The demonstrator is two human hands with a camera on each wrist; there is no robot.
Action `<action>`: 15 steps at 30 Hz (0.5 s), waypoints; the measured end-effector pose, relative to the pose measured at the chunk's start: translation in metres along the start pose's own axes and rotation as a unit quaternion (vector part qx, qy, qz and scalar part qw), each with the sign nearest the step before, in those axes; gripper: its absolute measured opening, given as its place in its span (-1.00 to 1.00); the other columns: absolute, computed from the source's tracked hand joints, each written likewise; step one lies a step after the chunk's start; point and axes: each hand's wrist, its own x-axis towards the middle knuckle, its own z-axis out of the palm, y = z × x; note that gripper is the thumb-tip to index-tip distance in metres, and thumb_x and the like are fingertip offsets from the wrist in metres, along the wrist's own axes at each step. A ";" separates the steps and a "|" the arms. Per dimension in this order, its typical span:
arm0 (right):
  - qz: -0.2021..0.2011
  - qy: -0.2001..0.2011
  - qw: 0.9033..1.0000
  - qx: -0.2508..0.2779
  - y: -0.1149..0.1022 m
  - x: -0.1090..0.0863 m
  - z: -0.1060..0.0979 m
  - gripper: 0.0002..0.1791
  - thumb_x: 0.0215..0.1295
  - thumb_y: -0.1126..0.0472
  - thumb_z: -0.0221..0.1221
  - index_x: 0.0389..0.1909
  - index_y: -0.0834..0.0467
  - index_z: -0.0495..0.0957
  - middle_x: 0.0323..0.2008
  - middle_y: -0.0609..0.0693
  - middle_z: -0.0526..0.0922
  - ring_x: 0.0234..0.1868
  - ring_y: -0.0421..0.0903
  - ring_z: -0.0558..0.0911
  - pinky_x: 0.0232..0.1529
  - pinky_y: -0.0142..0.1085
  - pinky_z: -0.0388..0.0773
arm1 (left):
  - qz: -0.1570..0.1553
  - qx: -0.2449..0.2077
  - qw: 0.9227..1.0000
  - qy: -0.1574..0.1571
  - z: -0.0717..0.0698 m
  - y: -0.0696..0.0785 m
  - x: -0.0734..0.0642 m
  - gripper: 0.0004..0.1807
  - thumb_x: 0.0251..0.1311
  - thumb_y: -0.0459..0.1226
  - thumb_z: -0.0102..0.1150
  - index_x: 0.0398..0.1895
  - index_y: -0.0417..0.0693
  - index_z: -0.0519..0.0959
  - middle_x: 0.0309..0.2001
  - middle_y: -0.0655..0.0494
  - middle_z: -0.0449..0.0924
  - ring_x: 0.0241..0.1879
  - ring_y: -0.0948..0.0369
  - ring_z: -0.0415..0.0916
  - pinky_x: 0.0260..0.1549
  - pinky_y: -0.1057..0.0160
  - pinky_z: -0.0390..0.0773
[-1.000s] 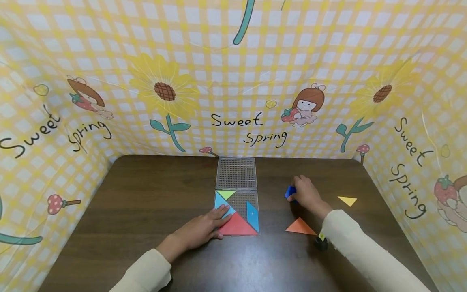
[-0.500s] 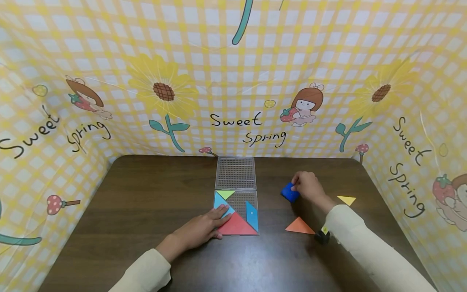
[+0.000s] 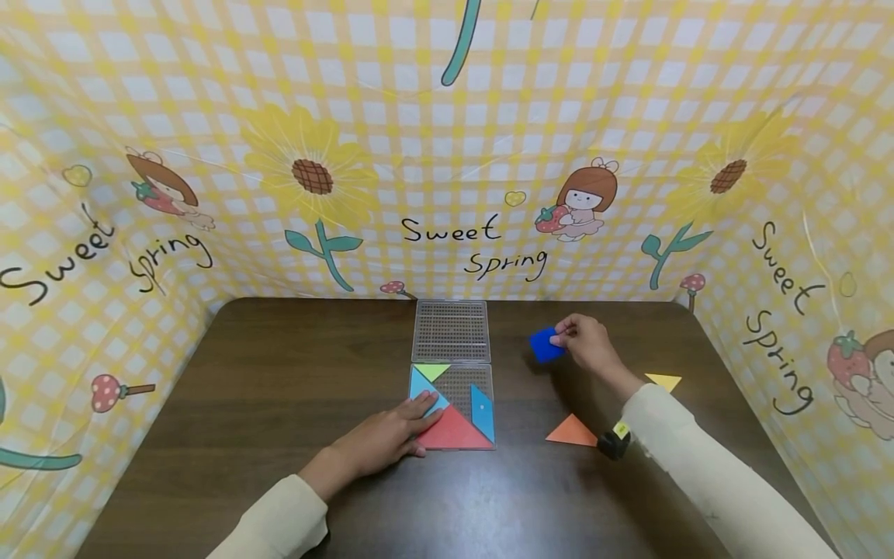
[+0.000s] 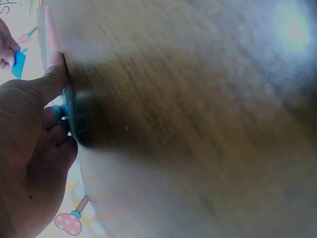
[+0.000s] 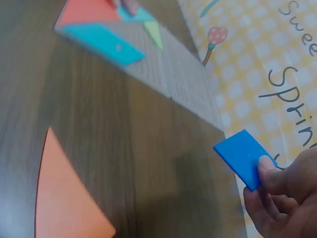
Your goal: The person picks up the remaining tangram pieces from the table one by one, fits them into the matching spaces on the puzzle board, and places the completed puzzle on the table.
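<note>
The right hand [image 3: 590,343] pinches a dark blue square tangram piece [image 3: 545,346] by one edge, thumb on its face, as the right wrist view shows. This square is raised over the table, right of the tangram tray [image 3: 461,378]. Flat on the tray's near left corner rests the left hand [image 3: 394,431], fingers across a light blue triangle [image 3: 422,383] and a red triangle [image 3: 457,432]. Its thumb [image 4: 57,69] lies along the tray's near edge in the left wrist view. A blue parallelogram [image 3: 483,417] and a green triangle [image 3: 433,372] also lie in the tray.
The hinged lid [image 3: 452,331] lies unfolded behind the tray, against the checked cloth backdrop [image 3: 447,178]. On the brown table [image 3: 293,341] to the right are an orange triangle [image 3: 571,432] and a yellow triangle [image 3: 664,382]. The right forearm passes between these two.
The right hand has lifted the blue square and moved it a little left and back, turning its broad face into view. The left hand has stayed on the tray.
</note>
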 end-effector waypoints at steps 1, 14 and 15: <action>0.009 0.001 1.000 0.017 -0.002 0.001 0.000 -0.78 0.47 0.27 0.22 -0.05 0.37 0.57 -0.13 0.27 0.69 -0.22 0.01 0.62 -0.25 -0.26 0.59 | 0.001 0.000 1.000 0.000 0.000 0.000 0.000 -0.28 0.43 -0.09 0.19 0.57 -0.06 0.25 0.64 -0.11 0.04 0.58 -0.12 0.11 0.35 -0.13 0.45; 0.048 0.019 0.982 0.184 -0.022 0.009 0.008 -0.72 0.44 0.30 0.24 0.04 0.42 0.56 -0.28 0.03 0.64 -0.37 -0.26 0.61 -0.17 -0.32 0.72 | -0.006 0.005 1.000 -0.006 0.000 0.002 0.001 -0.28 0.44 -0.07 0.18 0.58 -0.04 0.24 0.64 -0.10 0.03 0.58 -0.13 0.12 0.35 -0.12 0.46; 0.053 0.016 0.978 0.199 -0.023 0.009 0.010 -0.71 0.44 0.31 0.24 0.05 0.43 0.55 -0.29 0.01 0.63 -0.37 -0.26 0.61 -0.20 -0.36 0.71 | -0.006 0.007 1.000 -0.006 0.000 0.002 0.001 -0.28 0.44 -0.07 0.18 0.58 -0.04 0.24 0.64 -0.10 0.03 0.57 -0.14 0.13 0.34 -0.12 0.46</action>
